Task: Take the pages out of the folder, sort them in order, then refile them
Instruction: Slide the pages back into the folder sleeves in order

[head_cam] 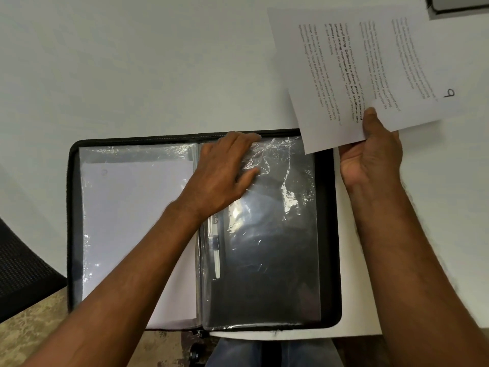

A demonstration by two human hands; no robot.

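A black zip folder lies open on the white table in front of me. Its left clear sleeve holds a white page. The right clear sleeve looks empty and is crumpled near its top. My left hand rests on the top of that right sleeve, fingers curled at its upper edge. My right hand pinches a printed page by its near edge, thumb on top, above the folder's right corner. A handwritten 9 is on the page. A pen sits along the spine.
The white table stretches beyond the folder. A dark object's corner shows at the top right edge. A black mesh chair stands at the left, over patterned floor. My knees show below the table edge.
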